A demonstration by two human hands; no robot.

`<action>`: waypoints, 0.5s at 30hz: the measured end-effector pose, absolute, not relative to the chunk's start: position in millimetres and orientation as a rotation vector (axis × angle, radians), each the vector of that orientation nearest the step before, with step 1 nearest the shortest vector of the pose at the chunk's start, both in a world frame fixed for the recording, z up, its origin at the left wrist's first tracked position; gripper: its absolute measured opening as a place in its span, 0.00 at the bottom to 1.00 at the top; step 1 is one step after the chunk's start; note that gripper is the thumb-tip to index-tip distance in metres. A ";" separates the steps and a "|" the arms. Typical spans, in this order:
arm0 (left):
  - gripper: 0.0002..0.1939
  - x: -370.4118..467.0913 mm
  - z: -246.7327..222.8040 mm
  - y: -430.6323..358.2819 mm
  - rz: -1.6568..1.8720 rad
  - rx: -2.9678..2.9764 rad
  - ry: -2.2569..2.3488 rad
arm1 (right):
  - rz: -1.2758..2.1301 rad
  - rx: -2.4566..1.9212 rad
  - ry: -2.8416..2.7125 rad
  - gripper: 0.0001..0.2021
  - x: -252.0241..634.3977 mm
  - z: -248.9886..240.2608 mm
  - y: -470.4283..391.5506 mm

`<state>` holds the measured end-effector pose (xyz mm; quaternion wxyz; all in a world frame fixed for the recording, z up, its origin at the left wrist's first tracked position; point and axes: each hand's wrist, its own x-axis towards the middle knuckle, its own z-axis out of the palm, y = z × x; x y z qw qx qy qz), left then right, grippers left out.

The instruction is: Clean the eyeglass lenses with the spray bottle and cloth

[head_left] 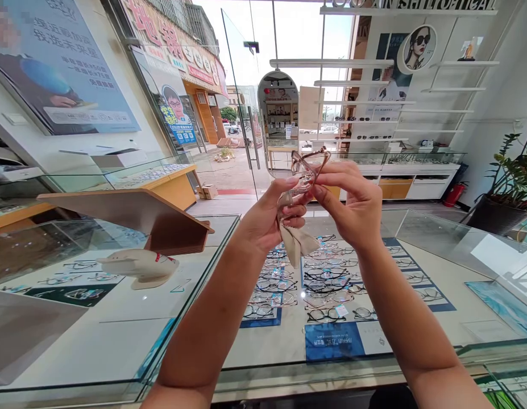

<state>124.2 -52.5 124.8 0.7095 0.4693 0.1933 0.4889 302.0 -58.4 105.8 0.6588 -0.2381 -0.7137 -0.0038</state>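
Note:
A pair of brownish, see-through eyeglasses (311, 165) is held up between my two hands, above a glass display case. My left hand (272, 218) is closed around a beige cleaning cloth (296, 244) and pinches the glasses through it at the lens. The loose end of the cloth hangs below my fingers. With thumb and fingertips, my right hand (351, 199) grips the other side of the frame. Part of the glasses is covered by my fingers.
Several rows of eyeglasses (327, 278) lie inside the glass case (284, 349) below. A brown wooden stand (131, 210) and a beige object with red marks (139, 266) are at left. Farther off stand an arched mirror (281, 125), shelves and a potted plant (508, 187).

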 end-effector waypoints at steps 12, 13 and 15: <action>0.34 93.2 105.0 -7.4 1.526 1.210 0.596 | 0.047 -0.577 -1.550 0.04 315.9 102.1 -38.6; 0.35 85.3 106.6 -2.8 1.562 1.194 0.597 | 0.060 -0.606 -1.563 0.04 319.9 101.8 -32.9; 0.34 70.0 111.6 2.6 1.617 1.203 0.563 | 0.090 -0.693 -1.603 0.05 327.7 98.7 -18.6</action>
